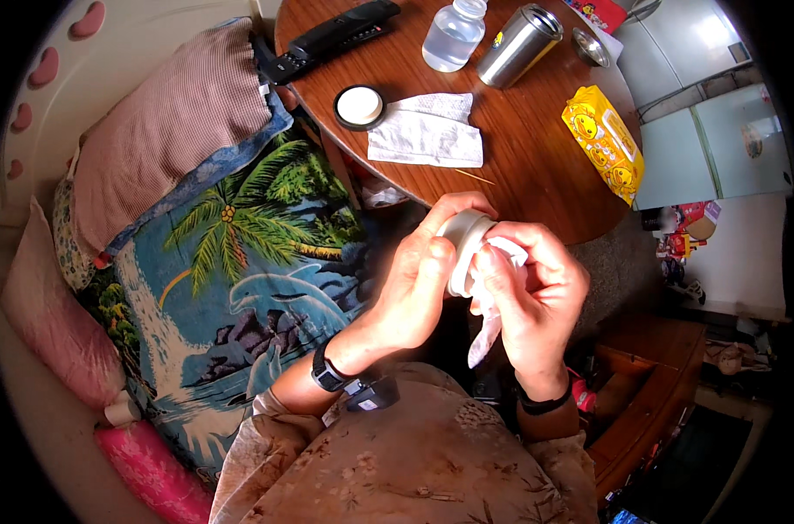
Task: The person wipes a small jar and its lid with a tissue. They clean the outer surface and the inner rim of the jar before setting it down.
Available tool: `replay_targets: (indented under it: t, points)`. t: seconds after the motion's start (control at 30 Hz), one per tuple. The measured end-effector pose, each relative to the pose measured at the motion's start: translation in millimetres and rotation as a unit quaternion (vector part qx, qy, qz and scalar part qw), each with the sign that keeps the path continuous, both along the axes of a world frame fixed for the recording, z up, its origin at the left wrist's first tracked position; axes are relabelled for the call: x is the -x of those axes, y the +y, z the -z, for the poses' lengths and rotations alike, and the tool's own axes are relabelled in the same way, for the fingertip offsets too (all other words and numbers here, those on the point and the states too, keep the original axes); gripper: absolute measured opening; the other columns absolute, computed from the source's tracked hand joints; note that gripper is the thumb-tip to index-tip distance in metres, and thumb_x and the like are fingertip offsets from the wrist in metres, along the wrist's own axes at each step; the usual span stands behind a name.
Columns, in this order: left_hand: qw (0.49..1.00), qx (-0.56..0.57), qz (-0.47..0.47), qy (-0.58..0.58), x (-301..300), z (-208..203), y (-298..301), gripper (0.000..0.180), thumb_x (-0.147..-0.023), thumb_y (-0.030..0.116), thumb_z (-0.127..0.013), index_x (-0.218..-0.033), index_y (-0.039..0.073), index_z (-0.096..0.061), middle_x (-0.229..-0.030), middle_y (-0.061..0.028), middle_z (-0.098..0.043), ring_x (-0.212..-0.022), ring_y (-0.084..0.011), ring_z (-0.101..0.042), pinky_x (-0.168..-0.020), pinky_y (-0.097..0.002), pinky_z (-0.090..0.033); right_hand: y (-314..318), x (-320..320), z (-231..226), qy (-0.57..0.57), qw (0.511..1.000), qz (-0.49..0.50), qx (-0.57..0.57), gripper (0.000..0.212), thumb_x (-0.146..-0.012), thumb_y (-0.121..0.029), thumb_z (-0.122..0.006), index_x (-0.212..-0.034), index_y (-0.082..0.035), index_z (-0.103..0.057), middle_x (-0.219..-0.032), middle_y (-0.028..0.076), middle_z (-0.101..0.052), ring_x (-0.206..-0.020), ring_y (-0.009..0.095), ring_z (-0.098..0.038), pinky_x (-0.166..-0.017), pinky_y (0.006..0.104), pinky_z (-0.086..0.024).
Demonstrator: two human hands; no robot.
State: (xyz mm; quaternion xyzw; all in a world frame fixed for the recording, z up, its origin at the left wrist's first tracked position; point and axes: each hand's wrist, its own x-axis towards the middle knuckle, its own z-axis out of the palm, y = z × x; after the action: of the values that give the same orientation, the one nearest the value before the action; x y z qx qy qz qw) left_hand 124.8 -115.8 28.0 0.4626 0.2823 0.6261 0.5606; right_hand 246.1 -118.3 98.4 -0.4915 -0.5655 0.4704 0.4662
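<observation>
A white, round, lid-like piece (461, 243) is gripped at its rim by my left hand (414, 284), in front of the table edge. My right hand (544, 301) pinches a crumpled white wipe (489, 336) and presses it against that piece; one end of the wipe hangs down, looking greyish. Just beyond my hands on the round wooden table (519, 148) lies a folded white paper towel (432, 140). A black-rimmed disc with a white centre (359, 106) touches the towel's left side. Nearer me rests a thin wooden stick (474, 176).
A black cordless phone (336, 39), a clear bottle of liquid (454, 37), a steel tumbler (519, 48) and a small metal bowl (591, 47) stand farther back. To the right sits a yellow wipes pack (603, 144). At left is a bed with a palm-and-dolphin blanket (240, 288).
</observation>
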Motion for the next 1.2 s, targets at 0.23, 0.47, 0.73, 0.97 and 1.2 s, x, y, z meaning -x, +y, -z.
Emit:
replay_targets:
  t: [0.23, 0.47, 0.73, 0.97, 1.2]
  points:
    - [0.994, -0.006, -0.046, 0.097, -1, 7, -2, 0.076, -0.097, 0.067, -0.035, -0.127, -0.002, -0.048, -0.104, -0.0097, -0.061, -0.092, -0.0152, -0.059, -0.079, -0.0261, -0.047, -3, -6, 4, 0.097, 0.99, -0.014, 0.097, 0.013, -0.094, -0.008, -0.068, -0.096, 0.004, -0.066, -0.076, 0.006, -0.066, -0.055, 0.006, -0.057, -0.049, 0.0207, -0.046]
    - [0.983, -0.045, -0.098, 0.145, 3, 7, 0, 0.07, -0.099, 0.064, -0.035, -0.126, 0.001, -0.048, -0.099, -0.0113, -0.062, -0.089, -0.0196, -0.063, -0.077, -0.0318, -0.05, -12, -1, 1, 0.015, 0.999, -0.008, 0.036, 0.007, -0.089, 0.001, -0.07, -0.094, 0.005, -0.068, -0.088, 0.005, -0.069, -0.069, 0.004, -0.054, -0.059, 0.0194, -0.043]
    - [0.995, 0.025, -0.057, 0.08, 3, 8, -5, 0.081, -0.097, 0.07, -0.027, -0.122, -0.003, -0.053, -0.104, -0.0085, -0.061, -0.093, -0.0156, -0.058, -0.08, -0.0285, -0.047, -20, 4, 19, -0.109, 0.972, -0.053, -0.203, 0.015, -0.08, 0.013, -0.068, -0.093, 0.005, -0.065, -0.094, 0.017, -0.07, -0.076, 0.024, -0.071, -0.067, 0.0296, -0.055]
    - [0.951, 0.261, 0.167, 0.011, 11, 27, 0, 0.072, -0.103, 0.058, -0.022, -0.115, 0.001, -0.063, -0.085, -0.0069, -0.065, -0.066, -0.0109, -0.057, -0.056, -0.0222, -0.045, 3, -47, 36, -0.356, 0.783, -0.239, -0.45, 0.02, -0.077, -0.004, -0.075, -0.094, 0.006, -0.069, -0.1, 0.015, -0.069, -0.064, 0.017, -0.066, -0.052, 0.0299, -0.052]
    - [0.66, 0.337, 0.466, -0.483, 14, 38, 19, 0.086, -0.094, 0.069, -0.033, -0.109, -0.013, -0.053, -0.077, -0.0283, -0.061, -0.049, -0.0296, -0.058, -0.032, -0.0298, -0.039, -13, -88, -26, -0.044, 0.978, 0.027, -0.204, 0.014, -0.095, -0.014, -0.061, -0.104, -0.005, -0.056, -0.105, 0.018, -0.066, -0.058, 0.011, -0.055, -0.042, 0.022, -0.039]
